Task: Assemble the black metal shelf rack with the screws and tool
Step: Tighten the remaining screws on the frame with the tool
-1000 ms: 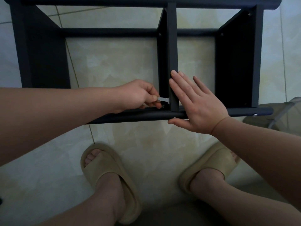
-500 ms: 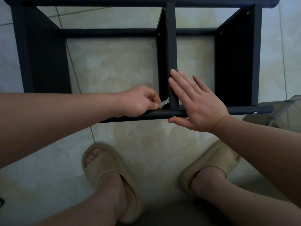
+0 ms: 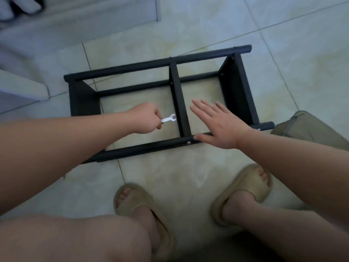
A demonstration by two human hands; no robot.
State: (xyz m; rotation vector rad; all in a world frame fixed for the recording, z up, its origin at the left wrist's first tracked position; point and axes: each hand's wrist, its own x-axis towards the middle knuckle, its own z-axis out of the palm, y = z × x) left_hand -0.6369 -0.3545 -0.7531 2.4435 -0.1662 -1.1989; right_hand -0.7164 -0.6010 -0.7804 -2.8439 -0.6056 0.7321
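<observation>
The black metal shelf rack [image 3: 147, 64] lies on its side on the tiled floor, with two long tubes and three cross panels. My left hand [image 3: 145, 118] is shut on a small silver open-end wrench [image 3: 169, 118], its jaw just left of the middle panel [image 3: 179, 103] and clear of it. My right hand [image 3: 221, 123] is open, fingers spread, hovering over the right bay with its thumb at the near tube [image 3: 151, 147]. A silver screw head [image 3: 188, 142] shows on the near tube below the middle panel.
My two feet in beige slippers [image 3: 136, 205] stand close to the rack's near side. A grey-green bag or stool [image 3: 309, 129] sits at the right end. Pale furniture [image 3: 22, 86] and a grey rug edge [image 3: 94, 19] lie to the far left.
The view has pulled back and the whole rack now shows. My left hand drew the wrench away from the joint. My right hand lifted off the middle panel.
</observation>
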